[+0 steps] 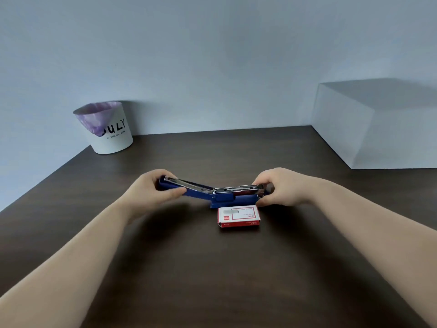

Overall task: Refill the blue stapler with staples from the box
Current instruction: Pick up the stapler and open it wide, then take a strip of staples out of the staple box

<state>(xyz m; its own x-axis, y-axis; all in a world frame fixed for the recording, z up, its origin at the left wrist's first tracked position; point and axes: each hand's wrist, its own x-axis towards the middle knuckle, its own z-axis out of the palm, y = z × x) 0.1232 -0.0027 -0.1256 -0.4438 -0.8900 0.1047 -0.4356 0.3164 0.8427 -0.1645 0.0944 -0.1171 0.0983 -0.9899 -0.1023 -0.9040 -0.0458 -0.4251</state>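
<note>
The blue stapler (pixel 221 198) lies swung wide open in the middle of the dark table, its metal staple channel facing up. My left hand (pixel 151 189) grips the lifted top cover at the left end. The stapler's right end, with base and magazine, is held by my right hand (pixel 281 188). Just in front of the stapler, flat on the table, lies the red and white staple box (pixel 238 216), closed and touched by neither hand.
A white waste bin (pixel 107 129) with a purple liner stands at the back left against the wall. A large white box (pixel 378 124) fills the back right corner. The dark wooden table (pixel 212 280) stretches toward me between my forearms.
</note>
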